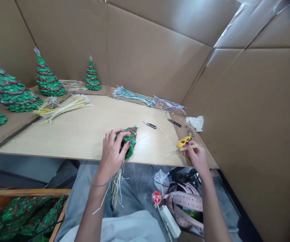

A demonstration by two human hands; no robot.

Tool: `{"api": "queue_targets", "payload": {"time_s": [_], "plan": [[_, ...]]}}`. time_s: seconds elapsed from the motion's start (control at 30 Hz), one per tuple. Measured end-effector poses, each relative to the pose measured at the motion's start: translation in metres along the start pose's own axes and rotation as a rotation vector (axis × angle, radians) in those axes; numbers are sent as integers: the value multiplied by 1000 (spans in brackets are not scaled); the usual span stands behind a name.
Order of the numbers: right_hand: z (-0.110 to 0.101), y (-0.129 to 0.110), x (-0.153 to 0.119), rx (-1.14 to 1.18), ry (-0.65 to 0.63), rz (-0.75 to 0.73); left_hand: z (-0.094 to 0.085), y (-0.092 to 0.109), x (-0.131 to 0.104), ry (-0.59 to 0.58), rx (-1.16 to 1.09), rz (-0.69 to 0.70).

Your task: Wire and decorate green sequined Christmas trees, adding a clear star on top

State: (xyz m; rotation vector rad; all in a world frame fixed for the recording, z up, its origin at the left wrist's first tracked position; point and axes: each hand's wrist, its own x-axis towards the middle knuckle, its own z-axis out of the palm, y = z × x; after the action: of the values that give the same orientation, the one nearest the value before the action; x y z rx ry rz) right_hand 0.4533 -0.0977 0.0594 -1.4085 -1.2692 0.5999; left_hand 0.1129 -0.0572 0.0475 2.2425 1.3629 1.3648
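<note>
A small green tinsel Christmas tree (132, 137) lies tilted at the table's front edge, its tip pointing away and its dark hollow base towards me. My left hand (114, 144) is closed around its side. White, yellow and green strands (118, 185) hang below it over the edge. At the right, my right hand (195, 154) pinches a pale thin stick (191, 147). Right behind those fingers sits a small yellow object (184, 142) with dark patches; its kind is unclear. Two cutting tools, a silver-bladed one (149, 124) and a dark one (174, 122), lie farther back.
Larger tinsel trees (49, 79) stand at the back left, with a small one (92, 76) nearby. Bundles of yellow-white strands (66, 107) and green strands (133, 95) lie on the table. Cardboard walls (145, 50) enclose it. An orange basket (26, 192) holds more trees below left.
</note>
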Motion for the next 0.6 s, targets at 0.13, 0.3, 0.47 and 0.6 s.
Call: {"api": "queue_targets", "payload": {"time_s": [0.13, 0.3, 0.47, 0.6], "plan": [[7, -4, 0, 29, -136, 30, 0, 0, 0, 4, -3, 0], [18, 1, 6, 50, -226, 54, -1, 2, 0, -1, -6, -7], [18, 3, 12, 62, -159, 31, -1, 1, -1, -1, -8, -9], [16, 1, 12, 62, -132, 36, -1, 0, 0, -4, -12, -1]]}}
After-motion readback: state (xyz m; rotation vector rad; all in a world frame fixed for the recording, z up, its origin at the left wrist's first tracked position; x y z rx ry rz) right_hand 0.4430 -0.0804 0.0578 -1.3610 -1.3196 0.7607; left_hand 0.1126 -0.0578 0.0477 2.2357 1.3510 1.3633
